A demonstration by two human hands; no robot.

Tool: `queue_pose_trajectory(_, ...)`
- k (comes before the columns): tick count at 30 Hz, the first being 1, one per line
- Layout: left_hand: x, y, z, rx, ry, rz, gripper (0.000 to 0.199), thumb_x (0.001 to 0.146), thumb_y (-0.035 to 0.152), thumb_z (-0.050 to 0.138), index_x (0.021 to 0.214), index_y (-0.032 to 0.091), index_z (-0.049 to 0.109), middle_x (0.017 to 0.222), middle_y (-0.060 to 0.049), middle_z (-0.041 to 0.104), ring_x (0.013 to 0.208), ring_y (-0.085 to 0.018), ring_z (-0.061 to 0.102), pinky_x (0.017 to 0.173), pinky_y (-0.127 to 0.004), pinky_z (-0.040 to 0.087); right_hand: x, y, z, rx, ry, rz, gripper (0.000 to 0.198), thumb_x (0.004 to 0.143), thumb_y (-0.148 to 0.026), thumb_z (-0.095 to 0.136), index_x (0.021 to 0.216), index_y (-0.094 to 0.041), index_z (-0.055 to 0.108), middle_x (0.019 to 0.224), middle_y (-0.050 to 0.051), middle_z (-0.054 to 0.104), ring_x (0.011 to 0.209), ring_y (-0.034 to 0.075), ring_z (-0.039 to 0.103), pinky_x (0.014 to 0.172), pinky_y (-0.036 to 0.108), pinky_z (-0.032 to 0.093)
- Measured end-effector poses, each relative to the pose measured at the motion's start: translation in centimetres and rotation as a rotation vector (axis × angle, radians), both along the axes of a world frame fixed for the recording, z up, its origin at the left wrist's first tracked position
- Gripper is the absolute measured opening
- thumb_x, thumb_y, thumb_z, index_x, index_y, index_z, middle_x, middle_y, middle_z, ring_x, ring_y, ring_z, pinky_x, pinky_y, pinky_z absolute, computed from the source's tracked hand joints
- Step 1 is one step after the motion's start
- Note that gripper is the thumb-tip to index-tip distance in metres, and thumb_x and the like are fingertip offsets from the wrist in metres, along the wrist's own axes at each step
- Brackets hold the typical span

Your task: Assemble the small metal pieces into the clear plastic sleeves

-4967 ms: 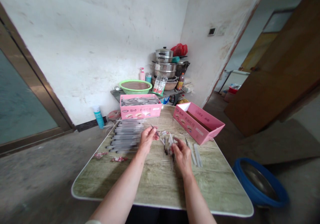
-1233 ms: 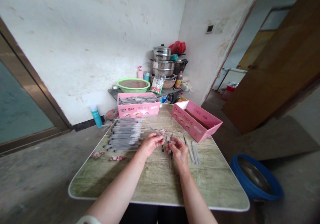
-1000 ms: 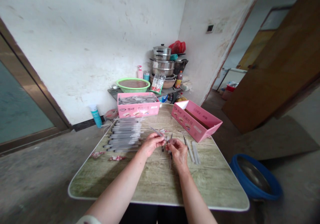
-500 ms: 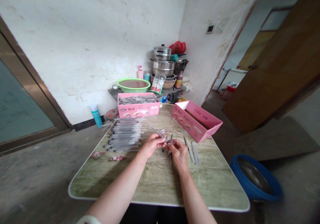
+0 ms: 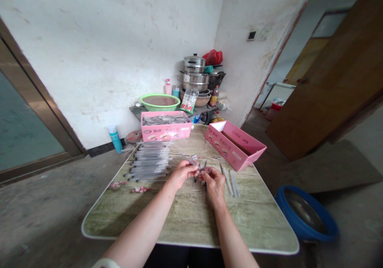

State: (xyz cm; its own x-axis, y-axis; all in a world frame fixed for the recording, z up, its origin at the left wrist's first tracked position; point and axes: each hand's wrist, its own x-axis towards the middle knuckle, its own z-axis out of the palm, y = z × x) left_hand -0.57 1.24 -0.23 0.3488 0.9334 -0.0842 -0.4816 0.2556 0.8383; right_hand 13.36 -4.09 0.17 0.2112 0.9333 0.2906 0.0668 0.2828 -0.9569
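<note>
Over the middle of the table (image 5: 176, 224), my left hand (image 5: 182, 174) pinches a slim grey pen (image 5: 187, 158) that slants up to the left. My right hand (image 5: 214, 182) closes its fingertips around the near end of the same pen; the exact part there is hidden. Beneath both hands lie small dark pieces (image 5: 205, 186), partly covered. To the right of my right hand are several pale translucent tubes (image 5: 235, 183) and a dark thin stick. A row of grey pens with dark ends (image 5: 151, 162) lies to the left.
A pink box (image 5: 166, 132) full of pens stands at the back left. Another pink box (image 5: 226, 150) sits angled at the back right. Behind is a shelf with a green basin (image 5: 159, 107) and stacked pots (image 5: 195, 78). A blue tub (image 5: 326, 226) stands right of the table.
Hardly anything differs. The pen's far tip has shifted very slightly left, while both hands keep their place and their pinch.
</note>
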Motion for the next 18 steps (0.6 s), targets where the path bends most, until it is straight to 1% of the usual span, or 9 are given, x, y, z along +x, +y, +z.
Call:
queue_pose_trajectory(6, -0.05, -0.03, -0.11, 0.027, 0.02, -0.016, 0.034, 0.06, 0.027, 0.084, 0.083, 0.01, 0.066, 0.069, -0.003, 0.066, 0.059, -0.012, 0.063, 0.06, -0.023, 0.053, -0.17, -0.13, 0.23, -0.018, 0.061, 0.013, 0.016, 0.077, -0.03, 0.065, 0.078, -0.014, 0.064, 0.066, 0.002, 0.065, 0.057, 0.016, 0.061, 0.058, 0.027, 0.049)
queue_pose_trajectory(9, -0.1, 0.01, -0.12, 0.04, 0.015, -0.012, 0.034, 0.06, 0.027, 0.084, 0.083, 0.01, 0.066, 0.07, -0.003, 0.066, 0.06, -0.011, 0.063, 0.06, -0.023, 0.053, -0.19, -0.17, 0.27, -0.043, 0.052, 0.016, 0.02, 0.079, -0.034, 0.064, 0.078, -0.014, 0.064, 0.064, 0.003, 0.065, 0.054, 0.016, 0.06, 0.055, 0.026, 0.048)
queue_pose_trajectory(13, -0.14, 0.03, -0.02, 0.059, 0.02, -0.028, 0.034, 0.061, 0.028, 0.084, 0.083, 0.01, 0.066, 0.069, -0.002, 0.066, 0.06, -0.011, 0.063, 0.061, -0.023, 0.052, -0.06, -0.24, 0.09, -0.07, -0.034, 0.009, 0.029, 0.084, -0.041, 0.059, 0.072, -0.015, 0.062, 0.058, 0.002, 0.063, 0.048, 0.014, 0.056, 0.049, 0.024, 0.044)
queue_pose_trajectory(18, -0.12, 0.05, -0.07, 0.061, 0.019, -0.04, 0.034, 0.061, 0.029, 0.084, 0.084, 0.01, 0.066, 0.071, -0.003, 0.066, 0.062, -0.012, 0.063, 0.062, -0.024, 0.052, 0.05, -0.18, -0.25, -0.094, -0.182, -0.076, 0.043, 0.09, -0.049, 0.05, 0.064, -0.017, 0.06, 0.048, 0.0, 0.056, 0.041, 0.013, 0.05, 0.043, 0.023, 0.037)
